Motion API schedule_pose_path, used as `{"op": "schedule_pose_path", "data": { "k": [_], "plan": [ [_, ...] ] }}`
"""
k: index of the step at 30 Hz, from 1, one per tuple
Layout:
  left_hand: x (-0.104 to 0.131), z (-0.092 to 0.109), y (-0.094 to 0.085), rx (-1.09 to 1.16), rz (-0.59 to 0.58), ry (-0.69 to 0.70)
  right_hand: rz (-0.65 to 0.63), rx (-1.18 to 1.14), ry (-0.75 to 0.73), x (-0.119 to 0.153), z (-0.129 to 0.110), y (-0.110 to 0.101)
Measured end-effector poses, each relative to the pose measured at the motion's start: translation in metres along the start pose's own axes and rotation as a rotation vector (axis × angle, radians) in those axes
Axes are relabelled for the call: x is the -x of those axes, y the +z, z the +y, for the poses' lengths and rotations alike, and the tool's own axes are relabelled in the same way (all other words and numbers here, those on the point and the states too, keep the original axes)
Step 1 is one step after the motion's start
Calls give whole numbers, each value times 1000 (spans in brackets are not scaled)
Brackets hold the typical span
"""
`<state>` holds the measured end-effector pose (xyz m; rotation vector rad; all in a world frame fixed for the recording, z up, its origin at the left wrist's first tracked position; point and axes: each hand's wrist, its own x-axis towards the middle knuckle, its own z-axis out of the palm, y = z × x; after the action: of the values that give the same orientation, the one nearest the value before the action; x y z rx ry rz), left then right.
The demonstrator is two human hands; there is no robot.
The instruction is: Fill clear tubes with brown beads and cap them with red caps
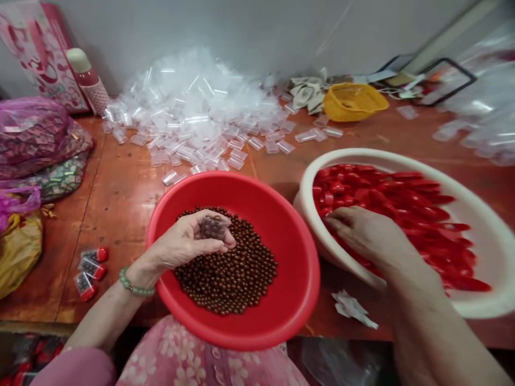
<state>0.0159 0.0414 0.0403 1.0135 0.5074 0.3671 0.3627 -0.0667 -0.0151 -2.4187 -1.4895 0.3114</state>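
Observation:
My left hand (193,241) is closed round a small clear plastic tube (213,228) with dark brown balls inside. It is held above a red basin (295,268), where a heap of shiny brown balls (237,273) lies. My right hand (362,233) reaches into a white oval basin (488,236) of red plastic caps (378,185). Its fingers dip among the caps at the left side, bent together; their tips are partly hidden, so I cannot see whether a cap is between them.
Empty clear tubes (201,112) are heaped along the wall. Filled tubes with red caps (92,265) lie at left, near bulging plastic bags (36,145). A yellow basket (354,102) stands at the back. Crumpled paper (354,308) lies between the basins and the table's front edge.

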Motion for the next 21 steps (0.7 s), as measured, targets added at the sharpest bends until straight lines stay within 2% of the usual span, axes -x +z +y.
{"op": "schedule_pose_path", "data": {
  "k": [4, 9, 11, 12, 14, 15, 16, 17, 19, 21],
  "plan": [
    [4, 0, 1, 73, 4, 6, -19, 106, 178, 1, 7, -1],
    [8, -1, 0, 249, -34, -14, -52, 84, 236, 12, 6, -9],
    [8, -3, -2, 293, -42, -14, 58, -11, 304, 17, -3, -19],
    [9, -4, -2, 306, -45, -14, 154, -101, 346, 20, -11, -24],
    [9, -8, -3, 316, -52, -23, 357, -394, 379, 26, -36, -34],
    [8, -10, -3, 317, -55, -32, 440, -568, 349, 28, -51, -38],
    [8, -11, -3, 318, -59, -40, 443, -790, 286, 30, -69, -39],
    [9, -13, -2, 319, -68, -48, 365, -981, 215, 32, -87, -39],
    [10, -17, -3, 322, -95, -62, 172, -1206, 96, 33, -124, -32],
    [12, -20, -4, 320, -114, -72, -144, -1246, -42, 33, -155, -20]
  ]
}}
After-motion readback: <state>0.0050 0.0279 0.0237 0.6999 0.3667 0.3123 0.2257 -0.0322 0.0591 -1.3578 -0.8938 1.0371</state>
